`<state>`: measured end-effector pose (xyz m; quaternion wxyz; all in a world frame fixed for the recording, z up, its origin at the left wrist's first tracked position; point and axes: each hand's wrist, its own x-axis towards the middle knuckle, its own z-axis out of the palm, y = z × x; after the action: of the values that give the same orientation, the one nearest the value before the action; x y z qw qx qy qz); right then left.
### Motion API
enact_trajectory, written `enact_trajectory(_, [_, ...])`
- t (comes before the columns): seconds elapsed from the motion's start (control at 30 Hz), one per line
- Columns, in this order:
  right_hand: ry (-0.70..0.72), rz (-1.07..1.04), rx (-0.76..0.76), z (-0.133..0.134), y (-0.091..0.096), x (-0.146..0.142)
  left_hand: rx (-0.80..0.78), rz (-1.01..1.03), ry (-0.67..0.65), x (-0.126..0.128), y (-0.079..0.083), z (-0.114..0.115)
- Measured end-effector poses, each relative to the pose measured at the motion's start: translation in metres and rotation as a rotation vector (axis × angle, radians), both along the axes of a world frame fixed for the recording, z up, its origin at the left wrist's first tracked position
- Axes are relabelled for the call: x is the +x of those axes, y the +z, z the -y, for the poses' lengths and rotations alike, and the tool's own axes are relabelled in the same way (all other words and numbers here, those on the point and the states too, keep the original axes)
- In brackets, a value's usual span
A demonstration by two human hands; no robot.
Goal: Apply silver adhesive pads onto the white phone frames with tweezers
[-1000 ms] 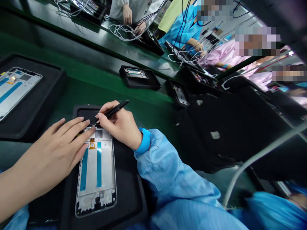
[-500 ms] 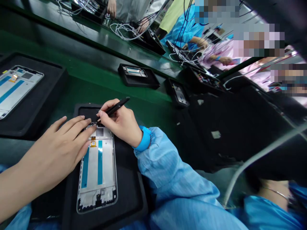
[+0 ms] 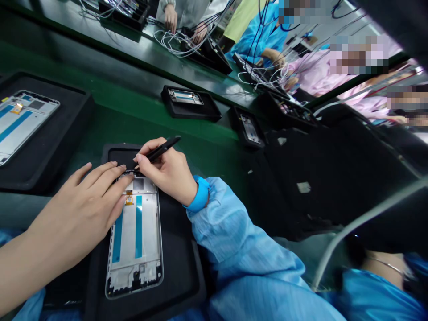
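A silver phone frame (image 3: 149, 223) with blue strips lies lengthwise in a black tray (image 3: 182, 272) in front of me. My left hand (image 3: 88, 200) rests over the frame's upper left edge, palm down with fingers stretched out and fingertips on its top end. Pinched in my right hand (image 3: 165, 167) is a slim black pen-like tool (image 3: 163, 149). Its lower tip meets the top edge of the frame, close to my left fingertips. An orange flex cable (image 3: 129, 200) shows beside my left thumb. The exact contact spot is partly hidden by my fingers.
Another phone frame (image 3: 30, 118) lies in a black tray (image 3: 72, 116) on the left. Two smaller trays with phone parts (image 3: 187, 97) (image 3: 250, 129) stand farther back on the green bench (image 3: 113, 125). White cables (image 3: 174, 44) and co-workers' hands (image 3: 170, 18) are beyond the ledge. A grey hose (image 3: 368, 218) curves at right.
My hands, the phone frame and the black tool keep nearly the same places. The view shifts slightly, and a co-worker's hand at the back has moved right.
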<state>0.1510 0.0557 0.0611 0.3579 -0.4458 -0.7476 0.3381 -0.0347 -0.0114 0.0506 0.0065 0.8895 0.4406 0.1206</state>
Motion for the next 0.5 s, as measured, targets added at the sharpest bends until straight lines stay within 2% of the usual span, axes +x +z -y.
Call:
enact_trajectory(0.13, [0.020, 0.010, 0.027, -0.0006, 0.0002, -0.0001, 0.002, 0.012, 0.008, -0.0007, -0.0009, 0.0001])
enact_trajectory(0.33, [0.037, 0.058, 0.148, -0.0008, -0.0004, 0.0003, 0.034, 0.008, 0.009, 0.0005, -0.0011, 0.0002])
enact_trajectory(0.5, [0.182, 0.233, 0.286, -0.0051, 0.0069, -0.0008, 0.030, 0.005, 0.002, -0.0004, -0.0009, 0.0003])
